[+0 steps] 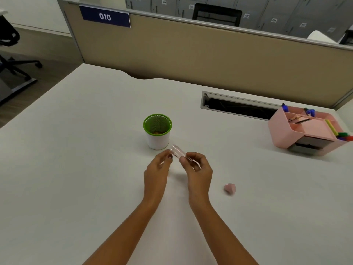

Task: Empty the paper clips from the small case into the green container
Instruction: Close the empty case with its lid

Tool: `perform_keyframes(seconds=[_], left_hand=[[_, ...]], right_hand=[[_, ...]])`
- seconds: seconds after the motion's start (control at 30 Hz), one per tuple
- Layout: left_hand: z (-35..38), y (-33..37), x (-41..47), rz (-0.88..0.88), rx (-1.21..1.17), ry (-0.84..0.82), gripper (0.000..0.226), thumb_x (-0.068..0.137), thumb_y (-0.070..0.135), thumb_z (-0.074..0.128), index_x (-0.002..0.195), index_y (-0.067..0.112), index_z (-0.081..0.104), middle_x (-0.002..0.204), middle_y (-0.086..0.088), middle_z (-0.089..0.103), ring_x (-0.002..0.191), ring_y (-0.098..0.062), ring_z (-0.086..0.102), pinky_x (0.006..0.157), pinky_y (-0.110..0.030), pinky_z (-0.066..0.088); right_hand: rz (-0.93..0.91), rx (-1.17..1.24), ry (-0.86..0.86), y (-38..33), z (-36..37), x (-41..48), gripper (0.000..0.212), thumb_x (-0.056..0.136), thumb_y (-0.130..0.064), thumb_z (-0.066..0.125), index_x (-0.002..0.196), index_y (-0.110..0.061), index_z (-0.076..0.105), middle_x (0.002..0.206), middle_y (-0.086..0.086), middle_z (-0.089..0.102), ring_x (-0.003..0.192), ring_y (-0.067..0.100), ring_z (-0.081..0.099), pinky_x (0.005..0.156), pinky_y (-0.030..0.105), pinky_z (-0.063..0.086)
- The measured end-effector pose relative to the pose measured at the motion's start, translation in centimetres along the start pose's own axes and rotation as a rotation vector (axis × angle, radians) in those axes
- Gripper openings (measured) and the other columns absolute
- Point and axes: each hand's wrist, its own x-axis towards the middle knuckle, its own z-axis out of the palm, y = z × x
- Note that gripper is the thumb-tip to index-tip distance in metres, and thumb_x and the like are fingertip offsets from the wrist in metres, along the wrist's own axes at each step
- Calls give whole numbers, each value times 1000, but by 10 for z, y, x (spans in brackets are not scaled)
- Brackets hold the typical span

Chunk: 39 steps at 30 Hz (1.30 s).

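A small clear plastic case (178, 152) is held just above the white desk, between both hands. My left hand (157, 169) pinches its left end and my right hand (197, 168) grips its right part. The case looks see-through; I cannot tell whether clips are inside it. The green container (157, 131), a mesh cup with a green rim and a white lower wall, stands upright just beyond the hands. Something small and yellowish lies at its bottom.
A small pink object (230, 188) lies on the desk (76, 169) right of my right hand. A pink desk organiser (305, 131) with pens stands at the far right. A cable slot (238, 108) is cut in the desk behind it, before a beige partition (191, 50).
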Motion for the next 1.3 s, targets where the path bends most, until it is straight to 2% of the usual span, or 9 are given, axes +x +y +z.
perform_keyframes(seconds=[0.23, 0.43, 0.5, 0.6, 0.73, 0.83, 1.0, 1.13, 1.3], left_hand=[[20, -1, -21, -138, -113, -93, 20, 93, 29, 52, 108, 26, 66, 106, 1, 72, 91, -13, 71, 92, -41, 56], [22, -4, -28, -130, -134, -117, 17, 91, 31, 56, 106, 26, 61, 108, -1, 72, 86, -11, 73, 90, -37, 56], [21, -5, -30, -119, -132, -145, 17, 90, 30, 58, 105, 23, 61, 107, -4, 71, 84, -13, 73, 89, -38, 57], [21, -7, -34, -103, -108, -173, 14, 89, 32, 60, 102, 26, 63, 102, -3, 72, 80, -14, 73, 88, -41, 57], [23, -8, -39, -125, -97, -198, 16, 90, 25, 60, 106, 24, 64, 104, -7, 70, 81, -20, 71, 84, -42, 58], [25, -9, -42, -124, -72, -219, 20, 92, 21, 57, 111, 22, 64, 106, -9, 69, 83, -21, 69, 82, -41, 59], [27, -12, -47, -125, -27, -238, 20, 89, 20, 62, 106, 28, 67, 100, -1, 71, 82, -18, 71, 68, -22, 59], [31, -13, -50, -67, 58, -244, 20, 89, 19, 62, 105, 31, 65, 100, 1, 70, 77, -14, 71, 61, -9, 53], [36, -16, -54, 24, 182, -249, 31, 90, 12, 59, 119, 22, 63, 108, 0, 67, 86, -16, 68, 63, 0, 48]], right_hand=[[-121, -199, -43, 8, -14, -20, 15, 86, -8, 70, 96, -20, 67, 93, -9, 71, 89, 1, 67, 77, 8, 53], [-426, -605, 107, 5, -65, -9, 8, 87, -7, 69, 93, -13, 67, 98, -3, 66, 100, 12, 60, 88, 11, 43], [-539, -842, 160, 9, -86, -5, 14, 87, 0, 66, 97, -10, 67, 107, 5, 65, 114, 23, 53, 95, 27, 47], [-488, -960, 194, 19, -111, -6, 24, 86, -1, 67, 107, -11, 66, 120, 7, 61, 126, 28, 44, 101, 42, 45], [-352, -890, 112, 27, -128, -9, 29, 86, 1, 67, 112, -11, 65, 113, 5, 60, 111, 21, 50, 87, 23, 41], [-309, -839, 78, 25, -133, -8, 24, 88, 4, 64, 109, -8, 65, 105, 6, 61, 99, 22, 57, 81, 22, 42], [-108, -449, 44, 4, -124, -10, 17, 86, -13, 72, 97, -17, 59, 85, -11, 70, 75, 5, 70, 67, 7, 51], [-96, -224, 33, -13, -110, -14, 19, 78, -12, 79, 91, -18, 66, 85, -8, 76, 81, 4, 72, 72, 10, 55], [-214, -216, -55, -28, -97, -18, 16, 81, -15, 77, 93, -19, 67, 90, -12, 76, 87, 6, 72, 74, 10, 54]])
